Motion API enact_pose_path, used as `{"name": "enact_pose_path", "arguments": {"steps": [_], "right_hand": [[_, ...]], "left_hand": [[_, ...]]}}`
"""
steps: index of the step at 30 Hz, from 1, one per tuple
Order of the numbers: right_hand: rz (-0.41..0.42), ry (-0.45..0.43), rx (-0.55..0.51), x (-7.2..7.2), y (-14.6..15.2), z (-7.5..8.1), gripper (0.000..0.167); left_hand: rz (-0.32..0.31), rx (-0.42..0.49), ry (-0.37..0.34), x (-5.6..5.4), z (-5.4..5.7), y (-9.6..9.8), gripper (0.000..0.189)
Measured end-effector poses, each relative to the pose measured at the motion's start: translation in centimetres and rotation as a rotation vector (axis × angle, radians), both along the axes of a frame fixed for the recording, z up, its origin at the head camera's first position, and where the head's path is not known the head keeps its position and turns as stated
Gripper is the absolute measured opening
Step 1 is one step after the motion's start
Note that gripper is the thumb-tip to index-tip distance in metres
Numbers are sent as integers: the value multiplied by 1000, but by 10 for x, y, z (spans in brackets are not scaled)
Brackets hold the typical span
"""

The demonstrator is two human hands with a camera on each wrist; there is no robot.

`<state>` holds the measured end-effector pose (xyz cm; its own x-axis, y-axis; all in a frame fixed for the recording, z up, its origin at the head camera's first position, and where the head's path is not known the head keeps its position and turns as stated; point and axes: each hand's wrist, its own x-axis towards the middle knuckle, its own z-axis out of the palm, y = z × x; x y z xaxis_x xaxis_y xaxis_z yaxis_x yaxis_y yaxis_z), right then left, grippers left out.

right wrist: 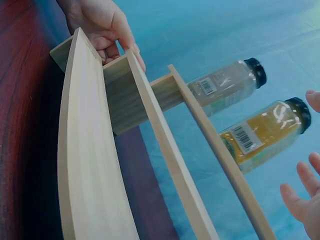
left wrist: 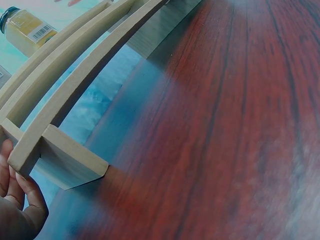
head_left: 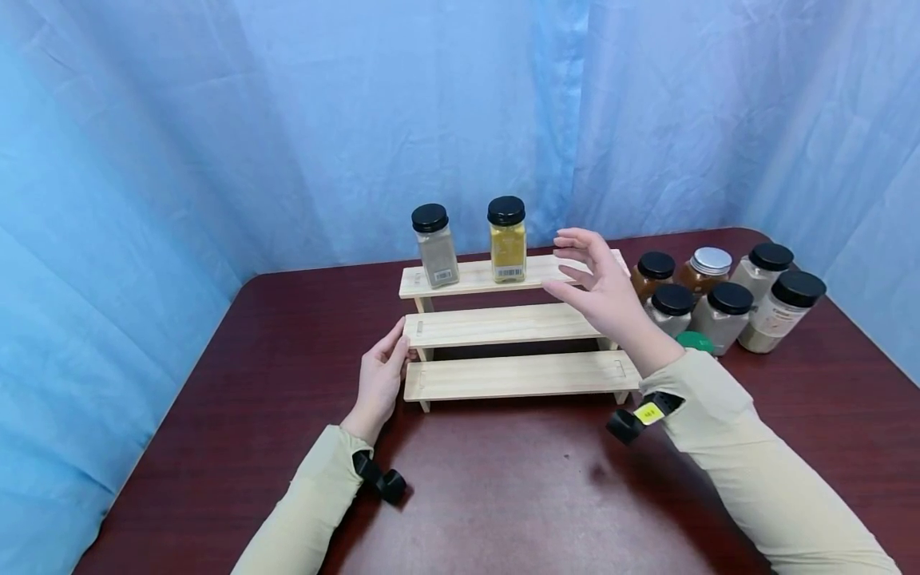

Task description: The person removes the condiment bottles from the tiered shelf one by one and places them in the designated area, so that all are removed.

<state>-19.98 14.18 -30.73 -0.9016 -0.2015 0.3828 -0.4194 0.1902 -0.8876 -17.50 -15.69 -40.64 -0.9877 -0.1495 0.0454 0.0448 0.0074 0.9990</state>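
Observation:
A three-tier light wooden rack (head_left: pixel 503 326) stands on the table. My left hand (head_left: pixel 381 377) grips its left end at the middle tier; in the right wrist view the left hand's fingers (right wrist: pixel 124 32) curl about that end. Two black-lidded square jars are on the top tier: one with pale grey contents (head_left: pixel 440 257) at the left, another filled with yellow powder (head_left: pixel 508 246) near the middle. To the right of the yellow jar, my right hand (head_left: pixel 600 289) hovers over the rack's right part, fingers spread and holding nothing.
Several jars cluster right of the rack, partly behind the right forearm, among them a silver-lidded jar (head_left: pixel 707 267), a green lid (head_left: pixel 695 342) and a large black-lidded jar (head_left: pixel 779 315). A blue curtain (head_left: pixel 402 104) hangs behind and beside the dark red table (head_left: pixel 309 335).

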Motion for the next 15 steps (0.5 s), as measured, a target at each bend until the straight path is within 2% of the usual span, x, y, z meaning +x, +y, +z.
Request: {"name": "enact_pose_path", "arguments": {"steps": [5, 15], "right_hand": [[-6, -28, 40, -10, -8, 2, 70], [1, -22, 83, -28, -18, 1, 79]], "left_hand": [[-4, 4, -6, 1, 1, 0, 41], [-19, 36, 1, 2, 1, 0, 43]]}}
